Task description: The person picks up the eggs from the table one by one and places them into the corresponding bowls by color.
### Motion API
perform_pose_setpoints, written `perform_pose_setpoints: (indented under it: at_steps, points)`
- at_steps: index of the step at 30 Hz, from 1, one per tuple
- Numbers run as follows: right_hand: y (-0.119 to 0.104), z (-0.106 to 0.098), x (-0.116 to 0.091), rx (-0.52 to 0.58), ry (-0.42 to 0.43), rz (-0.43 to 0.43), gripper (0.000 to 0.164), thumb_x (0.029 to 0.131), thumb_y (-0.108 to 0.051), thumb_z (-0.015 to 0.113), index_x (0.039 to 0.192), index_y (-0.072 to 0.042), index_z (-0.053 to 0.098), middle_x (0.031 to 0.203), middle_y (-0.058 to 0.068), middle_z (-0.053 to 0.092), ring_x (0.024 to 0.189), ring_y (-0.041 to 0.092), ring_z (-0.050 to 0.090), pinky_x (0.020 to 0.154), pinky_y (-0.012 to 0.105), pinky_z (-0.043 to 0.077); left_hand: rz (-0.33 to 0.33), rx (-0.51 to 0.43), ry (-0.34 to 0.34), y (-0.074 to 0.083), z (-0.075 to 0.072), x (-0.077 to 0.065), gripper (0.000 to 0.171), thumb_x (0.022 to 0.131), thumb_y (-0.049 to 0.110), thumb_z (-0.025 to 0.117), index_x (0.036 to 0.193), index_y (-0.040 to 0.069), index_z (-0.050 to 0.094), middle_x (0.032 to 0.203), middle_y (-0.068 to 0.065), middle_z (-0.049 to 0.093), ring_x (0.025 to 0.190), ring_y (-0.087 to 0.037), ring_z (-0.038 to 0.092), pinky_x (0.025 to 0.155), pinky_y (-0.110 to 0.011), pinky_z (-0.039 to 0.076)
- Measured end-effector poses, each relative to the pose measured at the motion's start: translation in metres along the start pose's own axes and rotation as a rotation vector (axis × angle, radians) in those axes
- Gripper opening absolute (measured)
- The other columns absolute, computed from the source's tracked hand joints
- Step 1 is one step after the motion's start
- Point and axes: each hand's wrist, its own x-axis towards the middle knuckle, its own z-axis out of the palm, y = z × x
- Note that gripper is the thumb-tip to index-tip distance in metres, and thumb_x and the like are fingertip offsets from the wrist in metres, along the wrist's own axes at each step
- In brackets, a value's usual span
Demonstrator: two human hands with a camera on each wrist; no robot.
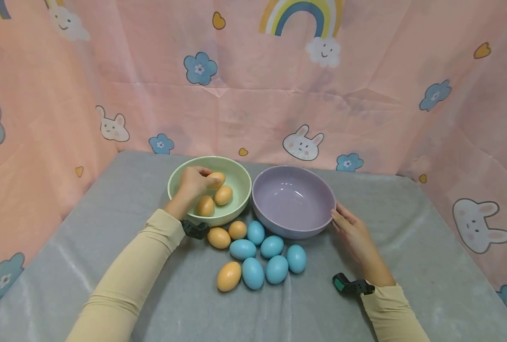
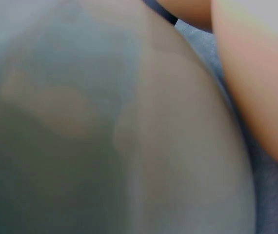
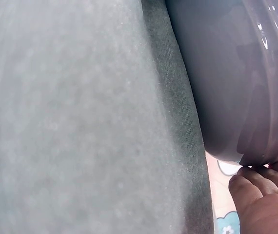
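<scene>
Orange egg [image 1: 217,179] was in the left grip [image 1: 195,181]

The left grip was clamped on this egg with thumb and fingers, inside the green bowl [image 1: 238,178]. Beside that grip, toward the person, two other eggs [image 1: 205,206] of orange colour lay in the bowl. The right grip [image 1: 356,233] was not closed; its fingers touched the outer side of the purple bowl [image 1: 293,199]. Between both grips, nearer to the person, three loose orange eggs [image 1: 229,276] and six blue eggs [image 1: 253,273] lay on the grey desk [image 1: 386,213].

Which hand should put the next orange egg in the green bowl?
Probably the left hand. It's at the green bowl, holding an orange egg, near the loose orange eggs. The right hand is farther, touching the purple bowl.
</scene>
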Motion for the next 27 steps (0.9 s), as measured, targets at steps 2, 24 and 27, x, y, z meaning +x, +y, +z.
perform_pose_setpoints:
  at_steps: [2,24,27]
  points:
    - [0.0006,0.0007,0.0005,0.011,0.005,-0.001,0.069,0.107,-0.029,0.046,0.157,0.003,0.011,0.167,0.015,0.006,0.154,0.027,0.009,0.119,0.021,0.027,-0.005,0.018,-0.002,-0.0007,-0.0003,0.0002,0.041,0.087,0.022,0.077,0.122,0.004,0.068,0.128,-0.014,0.066,0.118,-0.031,0.059,0.099,-0.041,0.053]
    - [-0.0015,0.0004,-0.0006,-0.008,0.004,0.013,0.071,0.106,-0.033,0.046,0.158,0.001,0.01,0.167,0.014,0.004,0.154,0.026,0.008,0.116,0.017,0.029,-0.008,0.173,-0.009,-0.0018,0.0004,0.002,0.047,0.086,0.023,0.079,0.126,0.004,0.066,0.132,-0.013,0.065,0.122,-0.03,0.059,0.106,-0.04,0.05]
    - [-0.0012,0.0009,0.0001,0.0,0.006,0.015,0.071,0.106,-0.033,0.046,0.158,0.001,0.01,0.167,0.014,0.004,0.154,0.025,0.009,0.118,0.02,0.028,-0.008,0.18,-0.014,-0.0024,0.0008,0.0026,0.045,0.086,0.021,0.079,0.125,0.003,0.067,0.131,-0.014,0.065,0.121,-0.03,0.06,0.106,-0.04,0.05]
